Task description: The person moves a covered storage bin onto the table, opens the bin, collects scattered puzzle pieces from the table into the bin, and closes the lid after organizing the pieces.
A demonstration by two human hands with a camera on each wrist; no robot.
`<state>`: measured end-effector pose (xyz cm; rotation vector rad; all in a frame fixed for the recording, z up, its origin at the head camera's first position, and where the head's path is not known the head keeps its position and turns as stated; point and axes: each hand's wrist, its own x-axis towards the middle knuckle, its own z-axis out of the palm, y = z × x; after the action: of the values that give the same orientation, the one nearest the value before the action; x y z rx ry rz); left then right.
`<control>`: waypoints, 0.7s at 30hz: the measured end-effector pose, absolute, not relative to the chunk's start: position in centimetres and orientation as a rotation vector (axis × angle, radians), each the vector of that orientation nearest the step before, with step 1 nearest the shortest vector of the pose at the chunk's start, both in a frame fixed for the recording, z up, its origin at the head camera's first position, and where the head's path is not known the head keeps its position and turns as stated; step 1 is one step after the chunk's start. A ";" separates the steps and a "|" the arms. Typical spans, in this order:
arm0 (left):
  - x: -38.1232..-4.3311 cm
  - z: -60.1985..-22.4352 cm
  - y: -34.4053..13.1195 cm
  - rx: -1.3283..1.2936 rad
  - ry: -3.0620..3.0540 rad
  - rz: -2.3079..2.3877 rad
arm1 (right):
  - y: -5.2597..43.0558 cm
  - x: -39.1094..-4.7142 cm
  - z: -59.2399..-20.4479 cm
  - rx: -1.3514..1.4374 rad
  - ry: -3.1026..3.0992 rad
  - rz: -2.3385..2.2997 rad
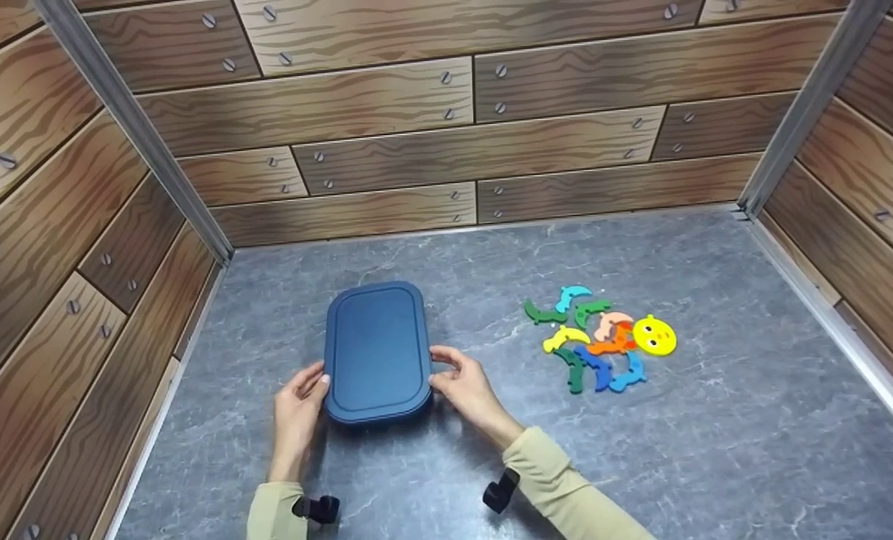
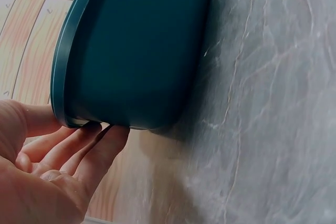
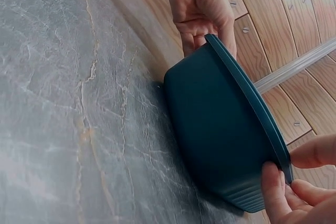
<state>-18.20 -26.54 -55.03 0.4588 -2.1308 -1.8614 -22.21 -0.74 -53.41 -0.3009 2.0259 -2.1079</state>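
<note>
A dark blue, lidded rectangular container stands on the grey marbled surface, its long side running away from me. At its left edge my left hand grips the rim, thumb by the lid. In the left wrist view the fingers of that hand reach under the rim against the container's wall. Opposite, my right hand pinches the right edge between thumb and fingers. Seen from the right wrist, the container has ribbing low on one end, and its lid is on. What it holds is hidden.
Right of the container lies a loose cluster of colourful curved pieces, with a round yellow face piece at its right side. Wood-patterned panels wall the surface at the back, left and right, with metal strips along the corners.
</note>
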 end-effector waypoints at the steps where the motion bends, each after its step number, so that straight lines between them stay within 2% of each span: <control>1: -18.2 -55.1 -26.5 0.449 -2.135 -1.859 | -0.7 -22.3 -53.8 -0.293 2.027 -2.110; 13: -17.8 -55.2 -25.8 0.444 -2.210 -1.770 | 0.1 -22.2 -54.7 -0.244 1.972 -2.146; 21: -18.2 -55.4 -24.9 0.419 -2.166 -1.826 | 1.2 -21.4 -52.6 -0.272 1.986 -2.145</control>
<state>-18.21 -24.85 -55.37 0.4186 -2.1658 -1.8258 -21.43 1.24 -52.60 -0.2721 1.9864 -2.1454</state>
